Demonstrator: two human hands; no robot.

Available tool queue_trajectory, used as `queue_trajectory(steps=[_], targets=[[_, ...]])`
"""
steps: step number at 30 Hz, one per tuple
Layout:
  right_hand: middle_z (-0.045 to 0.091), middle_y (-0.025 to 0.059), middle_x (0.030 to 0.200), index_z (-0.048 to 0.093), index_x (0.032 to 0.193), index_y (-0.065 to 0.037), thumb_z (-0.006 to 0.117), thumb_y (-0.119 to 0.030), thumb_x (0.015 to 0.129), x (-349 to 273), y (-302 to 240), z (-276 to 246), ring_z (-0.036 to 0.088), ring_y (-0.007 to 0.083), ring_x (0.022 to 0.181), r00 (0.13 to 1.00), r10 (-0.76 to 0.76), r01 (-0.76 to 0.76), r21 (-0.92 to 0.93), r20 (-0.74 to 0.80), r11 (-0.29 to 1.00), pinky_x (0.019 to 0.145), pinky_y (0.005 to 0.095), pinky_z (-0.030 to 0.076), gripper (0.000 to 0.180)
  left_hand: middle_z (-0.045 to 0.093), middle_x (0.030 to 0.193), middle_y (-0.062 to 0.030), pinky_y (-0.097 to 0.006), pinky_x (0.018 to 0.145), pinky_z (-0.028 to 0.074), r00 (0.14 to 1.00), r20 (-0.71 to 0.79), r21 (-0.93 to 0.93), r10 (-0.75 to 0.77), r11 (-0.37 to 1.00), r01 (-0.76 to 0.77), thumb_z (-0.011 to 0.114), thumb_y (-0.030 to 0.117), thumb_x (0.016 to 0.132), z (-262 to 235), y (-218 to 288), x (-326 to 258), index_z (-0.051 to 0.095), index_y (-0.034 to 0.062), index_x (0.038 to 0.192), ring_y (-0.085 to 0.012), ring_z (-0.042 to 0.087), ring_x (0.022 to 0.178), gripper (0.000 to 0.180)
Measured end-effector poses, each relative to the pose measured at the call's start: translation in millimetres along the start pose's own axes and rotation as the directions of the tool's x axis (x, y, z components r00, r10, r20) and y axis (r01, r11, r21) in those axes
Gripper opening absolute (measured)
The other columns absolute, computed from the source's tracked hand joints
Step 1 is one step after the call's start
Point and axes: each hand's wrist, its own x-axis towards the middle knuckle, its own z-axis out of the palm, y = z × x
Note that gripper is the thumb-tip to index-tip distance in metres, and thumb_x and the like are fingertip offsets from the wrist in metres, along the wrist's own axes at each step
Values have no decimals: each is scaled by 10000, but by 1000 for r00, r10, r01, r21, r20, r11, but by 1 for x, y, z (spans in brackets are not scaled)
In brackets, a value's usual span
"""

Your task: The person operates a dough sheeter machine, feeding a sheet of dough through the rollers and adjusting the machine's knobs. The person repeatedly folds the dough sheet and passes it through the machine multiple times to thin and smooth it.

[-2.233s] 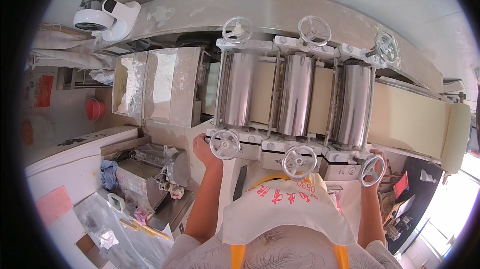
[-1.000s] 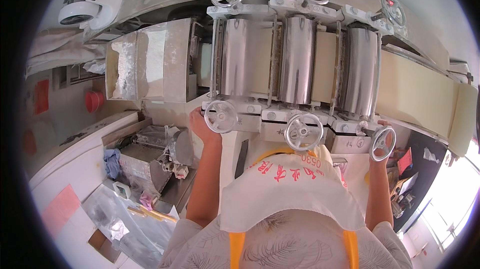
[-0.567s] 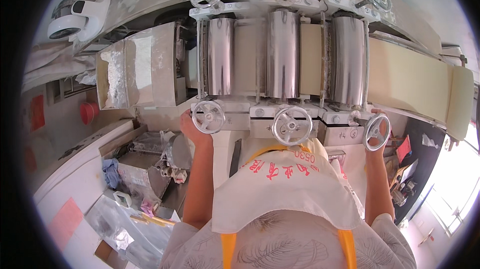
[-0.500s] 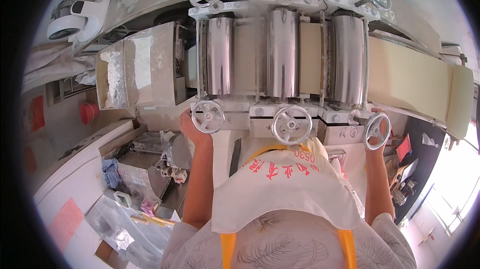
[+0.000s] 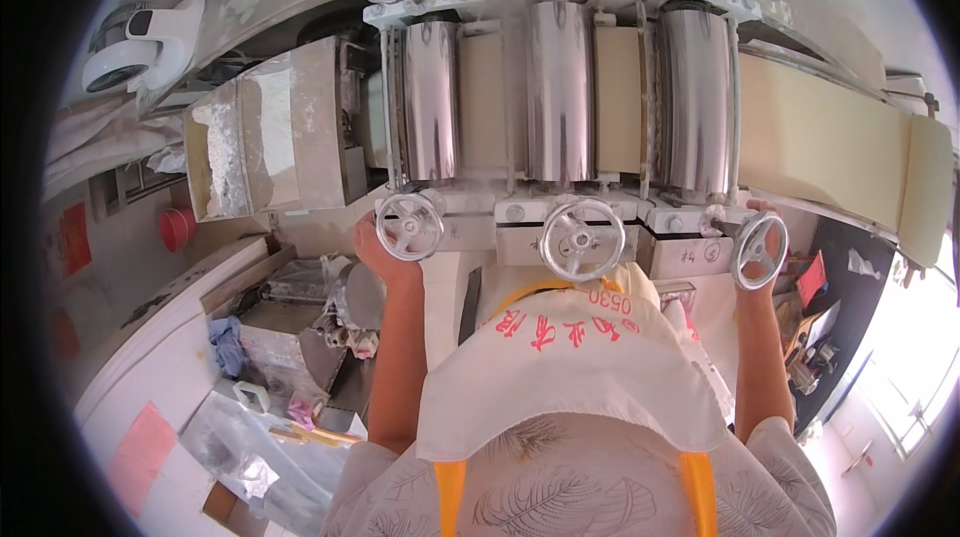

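Note:
A dough-sheeting machine with three polished rollers, the left point(image 5: 431, 102), middle point(image 5: 560, 92) and right point(image 5: 695, 102), spans the space before me. At its near left corner, my left hand point(image 5: 373, 249) is beside the left handwheel point(image 5: 410, 227); its fingers are partly hidden by the wheel and frame. On the other side, my right hand point(image 5: 757, 272) is behind the right handwheel point(image 5: 737, 259), with fingertips showing above the rim. I cannot tell whether either hand grips anything. Between them stands the middle handwheel point(image 5: 582, 240). A pale dough sheet point(image 5: 820, 137) runs out to the right.
A flour-dusted metal hopper point(image 5: 315, 127) adjoins the rollers at left. Lower left are a floury machine point(image 5: 290, 337) and a blue cloth point(image 5: 227, 345). A red bucket point(image 5: 178, 229) hangs by the left wall. At right, a dark shelf point(image 5: 830, 307) holds small items.
The whole view has shifted slightly, so the machine's left part sits a little higher and further left. More of my right fingertips shows above the wheel. Both hands remain beside the same handwheels.

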Motion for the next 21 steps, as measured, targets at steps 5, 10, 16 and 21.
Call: queue_trajectory(steps=[5, 10, 16, 21], targets=[[648, 30, 941, 689, 1058, -21, 553, -135, 986, -2, 3, 5, 623, 117, 825, 992, -120, 120, 8, -24, 993, 749, 267, 517, 191, 660, 918, -145, -407, 739, 510, 1000, 6, 40, 15, 999, -15, 625, 48, 813, 0, 9, 0, 685, -24, 968, -295, 641, 835, 181], [648, 32, 979, 689, 1064, -19, 531, -135, 999, -4, -2, 6, 622, 114, 858, 980, -200, 201, -94, 12, 975, 771, 265, 518, 207, 656, 908, -147, -418, 746, 511, 999, 23, 107, 46, 993, -48, 615, 66, 826, -1, 17, 0, 681, -28, 960, -296, 637, 831, 176], [658, 28, 996, 682, 1095, -21, 477, -205, 1036, 0, 6, 0, 632, 116, 858, 1000, -21, 20, 199, 5, 980, 772, 263, 525, 283, 663, 944, -160, -433, 784, 514, 1000, -6, 74, -3, 997, 3, 599, 80, 862, 2, 10, 0, 671, -34, 967, -320, 642, 872, 171], [671, 29, 1006, 672, 1147, -27, 517, -226, 1041, 2, 18, -3, 648, 132, 838, 997, -79, 77, 198, 5, 977, 756, 270, 540, 273, 674, 1002, -176, -428, 813, 523, 1000, 12, 168, 0, 986, -2, 588, 48, 880, 2, 14, 1, 663, -44, 992, -313, 659, 927, 163]])
